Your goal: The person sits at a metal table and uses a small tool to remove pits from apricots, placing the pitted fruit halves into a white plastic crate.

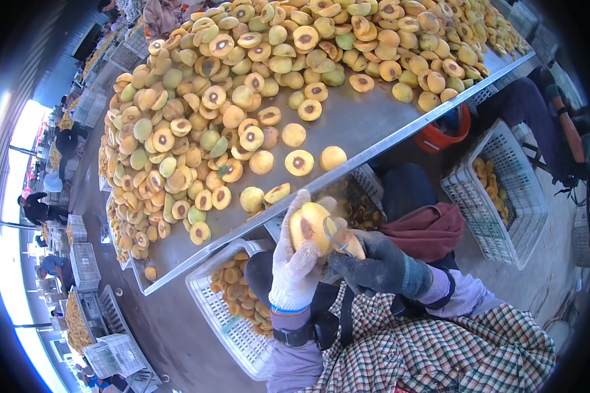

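Observation:
Over the table's near edge, my left hand (294, 268), in a white knitted glove, grips a yellow peach (313, 226) whose near side shows a reddish-brown patch. My right hand (377, 262), in a dark grey glove, is closed round a small tool with a curved metal blade (337, 237). The blade touches the right side of the peach. A tan piece beside the blade may be the tool's handle or a strip of fruit; I cannot tell which. Many halved peaches (299, 162), some with brown centres, lie on the metal table (367, 121) beyond my hands.
Below my left hand stands a white crate (206, 308) of fruit pieces. Another white crate (505, 229) with fruit is at the right, near a red-orange bucket (444, 131) and a seated person's leg. A maroon cloth (432, 228) lies beside my right hand. People and crates line the left.

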A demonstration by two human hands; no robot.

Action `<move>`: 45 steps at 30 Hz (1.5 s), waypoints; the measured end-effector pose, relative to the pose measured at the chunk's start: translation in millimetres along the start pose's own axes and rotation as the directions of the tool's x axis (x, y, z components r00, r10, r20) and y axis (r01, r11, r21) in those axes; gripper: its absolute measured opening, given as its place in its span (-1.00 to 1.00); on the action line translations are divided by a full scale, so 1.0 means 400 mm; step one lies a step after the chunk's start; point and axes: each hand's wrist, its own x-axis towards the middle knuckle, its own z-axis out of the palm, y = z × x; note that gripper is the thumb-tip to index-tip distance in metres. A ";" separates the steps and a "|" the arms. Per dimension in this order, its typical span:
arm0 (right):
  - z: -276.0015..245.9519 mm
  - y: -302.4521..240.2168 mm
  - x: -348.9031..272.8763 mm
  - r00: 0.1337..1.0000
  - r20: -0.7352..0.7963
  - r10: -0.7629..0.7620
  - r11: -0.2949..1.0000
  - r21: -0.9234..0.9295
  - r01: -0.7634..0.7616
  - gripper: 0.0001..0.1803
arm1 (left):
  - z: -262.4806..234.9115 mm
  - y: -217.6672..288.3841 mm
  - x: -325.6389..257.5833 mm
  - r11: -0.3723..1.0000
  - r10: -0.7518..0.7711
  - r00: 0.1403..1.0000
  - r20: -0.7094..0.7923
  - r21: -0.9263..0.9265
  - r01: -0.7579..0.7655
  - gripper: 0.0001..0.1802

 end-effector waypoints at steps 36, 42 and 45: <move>0.029 0.051 -0.012 0.996 0.082 0.047 0.973 -0.227 -0.028 -0.73 | 0.069 -0.021 -0.061 0.722 0.586 0.796 -0.151 0.544 -0.428 -0.60; 0.049 0.005 -0.013 0.984 0.069 0.161 0.986 -0.046 -0.158 -0.79 | 0.046 0.034 -0.044 0.839 0.455 0.886 -0.090 0.379 -0.392 -0.67; 0.054 -0.008 -0.018 0.996 0.009 0.091 0.995 -0.044 -0.091 -0.81 | 0.051 0.037 -0.042 0.900 0.388 0.917 -0.092 0.254 -0.355 -0.55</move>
